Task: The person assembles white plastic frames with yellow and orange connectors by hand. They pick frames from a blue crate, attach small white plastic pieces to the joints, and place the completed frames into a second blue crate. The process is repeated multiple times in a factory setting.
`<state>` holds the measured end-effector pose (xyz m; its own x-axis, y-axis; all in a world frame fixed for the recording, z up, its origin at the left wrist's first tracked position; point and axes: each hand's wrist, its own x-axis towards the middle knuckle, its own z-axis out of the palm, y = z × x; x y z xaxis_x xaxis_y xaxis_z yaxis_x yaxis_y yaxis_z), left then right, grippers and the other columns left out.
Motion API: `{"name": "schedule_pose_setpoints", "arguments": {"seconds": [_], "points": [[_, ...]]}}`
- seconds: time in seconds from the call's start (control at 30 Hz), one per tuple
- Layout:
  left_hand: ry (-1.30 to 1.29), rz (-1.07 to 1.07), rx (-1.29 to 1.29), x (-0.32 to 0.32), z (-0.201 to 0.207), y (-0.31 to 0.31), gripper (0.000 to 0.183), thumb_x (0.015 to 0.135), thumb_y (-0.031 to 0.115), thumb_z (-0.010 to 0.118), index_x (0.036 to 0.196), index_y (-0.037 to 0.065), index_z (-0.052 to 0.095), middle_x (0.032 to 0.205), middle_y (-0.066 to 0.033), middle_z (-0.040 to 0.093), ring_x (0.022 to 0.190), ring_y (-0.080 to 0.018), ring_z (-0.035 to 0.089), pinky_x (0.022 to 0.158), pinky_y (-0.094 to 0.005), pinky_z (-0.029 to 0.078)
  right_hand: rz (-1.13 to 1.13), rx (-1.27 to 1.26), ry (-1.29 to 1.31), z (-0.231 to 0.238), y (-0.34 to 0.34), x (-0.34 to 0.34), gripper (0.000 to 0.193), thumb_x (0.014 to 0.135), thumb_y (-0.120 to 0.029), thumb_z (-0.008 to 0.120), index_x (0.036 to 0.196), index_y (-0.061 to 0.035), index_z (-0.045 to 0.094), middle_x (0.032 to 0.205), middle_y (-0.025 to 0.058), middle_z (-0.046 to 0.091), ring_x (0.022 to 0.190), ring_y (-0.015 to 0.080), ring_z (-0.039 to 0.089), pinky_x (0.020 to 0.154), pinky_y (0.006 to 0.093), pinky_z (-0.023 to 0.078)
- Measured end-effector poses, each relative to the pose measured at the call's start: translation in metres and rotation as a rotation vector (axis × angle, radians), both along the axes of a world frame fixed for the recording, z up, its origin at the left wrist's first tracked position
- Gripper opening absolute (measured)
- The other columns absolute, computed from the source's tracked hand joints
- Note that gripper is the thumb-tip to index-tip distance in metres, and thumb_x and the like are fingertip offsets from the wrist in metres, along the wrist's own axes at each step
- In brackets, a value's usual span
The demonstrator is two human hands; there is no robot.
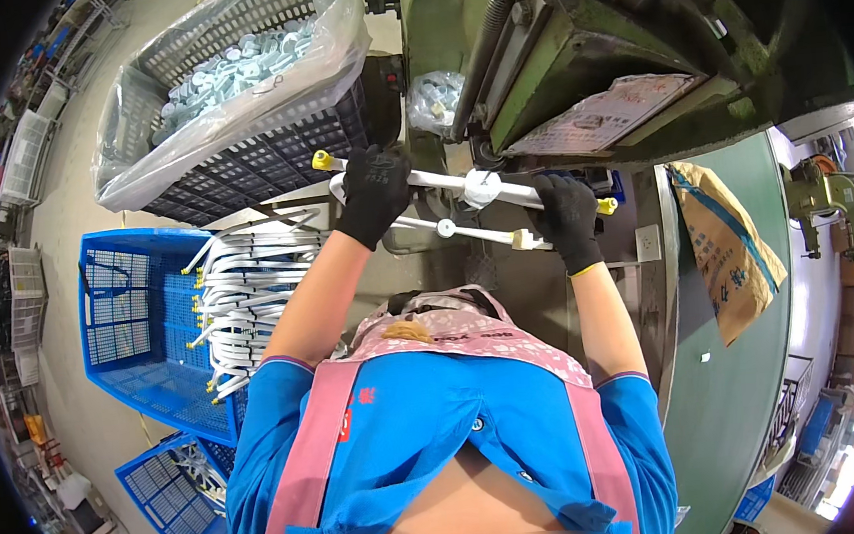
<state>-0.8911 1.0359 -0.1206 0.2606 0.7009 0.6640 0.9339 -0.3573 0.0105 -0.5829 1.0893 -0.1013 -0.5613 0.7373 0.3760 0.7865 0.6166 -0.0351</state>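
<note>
In front of my body is a white tubular metal frame [517,194] with a flat white plate [482,189] at the middle of its upper bar. My left hand [373,196], in a black glove, wraps round the frame's left part, beside a yellow end cap [322,161]. On the other side my right hand [566,218], gloved alike, closes round the right part near another yellow cap [607,207]. A thinner white bar [480,233] with a small round boss runs below the upper bar. My fingers hide the places where they grip.
A green machine [572,65] stands ahead, above the frame. Left of it, a black crate [268,159] lined with clear plastic holds many small metal parts. A blue crate [142,340] carries stacked white bent tubes [249,301]. Right, a brown paper sack [727,253] lies on a green table [724,414].
</note>
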Motion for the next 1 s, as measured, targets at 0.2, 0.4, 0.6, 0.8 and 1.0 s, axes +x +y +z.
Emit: {"name": "schedule_pose_setpoints", "arguments": {"seconds": [0.2,0.4,0.6,0.8,1.0], "points": [[-0.005,0.015,0.004,0.001,-0.013,0.010,0.016,0.067,0.013,0.064,0.083,0.012,0.060,0.070,-0.0087,0.055,0.070,-0.0304,0.056,0.074,-0.0456,0.036,-0.017,0.023,0.021,-0.005,0.001,-0.001,0.028,0.067,-0.027,0.072,0.089,-0.0183,0.058,0.081,0.0027,0.062,0.066,0.0301,0.062,0.050,0.0423,0.046],[-0.048,-0.018,0.031,0.001,-0.009,0.008,0.018,0.067,0.013,0.064,0.085,0.011,0.060,0.071,-0.0083,0.056,0.073,-0.0291,0.056,0.074,-0.0442,0.035,-0.031,0.045,0.019,-0.002,-0.004,-0.002,0.024,0.068,-0.028,0.071,0.083,-0.0165,0.056,0.078,0.0032,0.061,0.066,0.0298,0.062,0.051,0.0421,0.047],[-0.027,0.028,-0.049,0.003,-0.009,0.007,0.024,0.064,0.018,0.068,0.087,0.013,0.062,0.072,-0.0052,0.059,0.075,-0.0264,0.059,0.073,-0.0433,0.036,-0.021,0.028,-0.032,0.005,-0.001,-0.004,0.021,0.071,-0.028,0.070,0.082,-0.0156,0.057,0.077,0.0038,0.062,0.067,0.0283,0.063,0.053,0.0406,0.048],[0.014,0.112,-0.174,0.004,-0.013,0.007,0.028,0.064,0.022,0.071,0.089,0.014,0.064,0.075,-0.0044,0.062,0.076,-0.0254,0.060,0.074,-0.0428,0.037,0.006,0.030,-0.035,0.007,0.001,-0.003,0.018,0.070,-0.026,0.070,0.080,-0.0160,0.058,0.076,0.0042,0.062,0.069,0.0272,0.063,0.054,0.0404,0.048],[-0.034,0.089,-0.217,0.003,-0.004,0.002,0.026,0.065,0.020,0.072,0.090,0.016,0.066,0.076,-0.0052,0.062,0.076,-0.0268,0.061,0.070,-0.0427,0.042,0.018,-0.007,-0.051,0.010,0.002,-0.003,0.018,0.068,-0.024,0.071,0.080,-0.0162,0.060,0.074,0.0041,0.061,0.072,0.0261,0.063,0.058,0.0405,0.049]]}}
